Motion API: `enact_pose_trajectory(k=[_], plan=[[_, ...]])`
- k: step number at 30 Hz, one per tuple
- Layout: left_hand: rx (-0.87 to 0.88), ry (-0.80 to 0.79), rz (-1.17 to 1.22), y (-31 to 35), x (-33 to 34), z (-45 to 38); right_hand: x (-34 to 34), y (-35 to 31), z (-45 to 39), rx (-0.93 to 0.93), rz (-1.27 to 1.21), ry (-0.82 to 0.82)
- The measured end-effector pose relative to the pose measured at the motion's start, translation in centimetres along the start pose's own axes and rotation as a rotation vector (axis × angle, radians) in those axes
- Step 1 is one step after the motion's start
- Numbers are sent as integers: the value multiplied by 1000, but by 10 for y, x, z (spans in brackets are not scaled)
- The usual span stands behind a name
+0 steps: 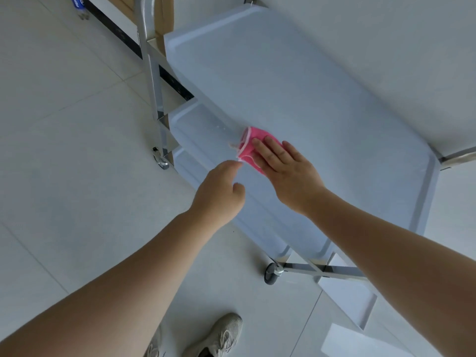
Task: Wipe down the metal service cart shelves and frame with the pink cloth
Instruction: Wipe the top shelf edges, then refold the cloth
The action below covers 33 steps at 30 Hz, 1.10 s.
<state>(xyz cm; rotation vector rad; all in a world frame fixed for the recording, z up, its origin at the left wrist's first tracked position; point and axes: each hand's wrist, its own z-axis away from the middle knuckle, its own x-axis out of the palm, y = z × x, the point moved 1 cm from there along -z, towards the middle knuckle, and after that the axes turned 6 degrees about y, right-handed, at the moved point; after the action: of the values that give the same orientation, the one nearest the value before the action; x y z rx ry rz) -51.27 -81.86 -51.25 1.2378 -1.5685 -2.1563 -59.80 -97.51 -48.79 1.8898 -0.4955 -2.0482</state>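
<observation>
The metal service cart has a pale top shelf point(296, 86) with a raised rim, and lower shelves point(198, 127) show under its left edge. A folded pink cloth point(251, 144) lies at the near-left edge of the top shelf. My right hand point(286, 173) presses flat on the cloth, fingers stretched forward. My left hand point(219, 191) hovers just left of the shelf edge, its fingertips pinching a thread or corner at the cloth's rim. The cart's shiny frame post point(154, 81) rises at the far left.
Pale floor tiles point(64, 124) surround the cart. A caster wheel point(271, 274) sits under the near corner, another point(161, 161) at the left. My shoe point(219, 336) stands near the bottom edge. A brown board point(164, 14) stands behind the post.
</observation>
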Motion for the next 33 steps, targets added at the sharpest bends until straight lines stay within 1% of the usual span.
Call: enact_pose_trajectory(k=[1, 3, 7, 9, 14, 18, 23, 28, 30, 33], plan=[[81, -30, -86, -5, 0, 9, -2, 0, 5, 19, -7, 8], [185, -114, -205, -12, 2, 24, -4, -2, 16, 52, -12, 27], [363, -210, -330, -12, 10, 45, 1, -7, 47, 94, -8, 109], [411, -229, -357, -10, 16, 53, 4, -5, 60, 87, 7, 126], [431, -257, -376, -4, 35, 73, 13, -1, 95, 77, 49, 129], [405, -271, -366, 4, 56, 89, 18, 1, 130, 79, 91, 134], [403, -333, -381, 20, 81, 106, 18, 6, 171, 85, 95, 138], [406, -340, -351, 38, 99, 113, 19, 10, 224, 110, 88, 124], [418, -358, -341, 48, 104, 115, 19, 14, 248, 116, 76, 93], [444, -386, -341, 63, 108, 116, 15, 17, 274, 143, 31, 4]])
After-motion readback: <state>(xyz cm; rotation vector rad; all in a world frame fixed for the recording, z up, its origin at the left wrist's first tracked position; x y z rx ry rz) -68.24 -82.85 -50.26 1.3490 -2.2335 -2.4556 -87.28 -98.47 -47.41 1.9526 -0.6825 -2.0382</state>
